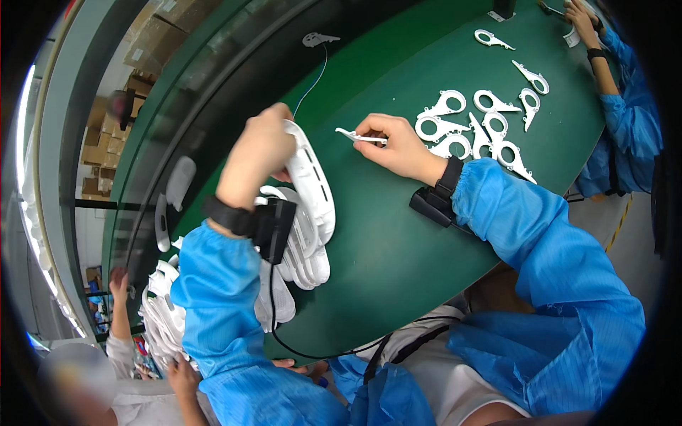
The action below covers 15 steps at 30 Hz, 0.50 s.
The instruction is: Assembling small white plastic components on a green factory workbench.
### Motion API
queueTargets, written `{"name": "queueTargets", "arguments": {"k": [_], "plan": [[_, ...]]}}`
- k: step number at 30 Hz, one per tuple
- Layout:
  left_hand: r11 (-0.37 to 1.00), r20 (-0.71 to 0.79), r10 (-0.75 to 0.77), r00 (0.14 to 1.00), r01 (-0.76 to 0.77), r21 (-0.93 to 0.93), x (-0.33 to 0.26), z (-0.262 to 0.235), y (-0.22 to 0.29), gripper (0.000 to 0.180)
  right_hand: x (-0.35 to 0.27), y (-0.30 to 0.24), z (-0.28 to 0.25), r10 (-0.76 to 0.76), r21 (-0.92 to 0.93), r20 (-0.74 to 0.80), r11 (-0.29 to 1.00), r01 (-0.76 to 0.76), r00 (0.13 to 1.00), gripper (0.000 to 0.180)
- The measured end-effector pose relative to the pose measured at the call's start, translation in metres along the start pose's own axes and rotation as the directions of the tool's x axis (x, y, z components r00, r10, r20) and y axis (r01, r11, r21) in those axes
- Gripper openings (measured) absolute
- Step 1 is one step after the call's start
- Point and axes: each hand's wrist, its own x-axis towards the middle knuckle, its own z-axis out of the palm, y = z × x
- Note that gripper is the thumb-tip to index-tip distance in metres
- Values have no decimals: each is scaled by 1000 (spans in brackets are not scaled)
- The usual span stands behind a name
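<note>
My left hand (261,145) is closed on the upper end of a long white plastic shell (312,188), which has slots down its middle. Below that hand, more white shells (307,266) lie stacked and overlapping. To the right, my right hand (394,145) pinches a thin white plastic part (346,133) seen edge-on, its narrow tip pointing left; my fingers hide the rest. Just beyond this hand lies a group of white ring-shaped parts with pointed tails (440,128). Black straps with small boxes sit on both my wrists.
A green table (398,248) spreads under my hands. At the far side, a thin blue cord (311,89) runs to a white ring-shaped part (317,40). A co-worker's hand (584,25) is at the far right. More white shells (162,305) pile up at left, near another person (153,397).
</note>
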Motion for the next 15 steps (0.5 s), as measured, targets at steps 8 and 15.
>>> {"name": "queueTargets", "arguments": {"k": [8,15], "plan": [[822,107,-97,990,19,569,16,61,-14,26,-2,4,0,6,18,4,1000,-6,1000,15],[649,-220,186,958,49,759,-10,75,-53,26,-3,2,-1,41,36,18,998,-42,999,16]]}}
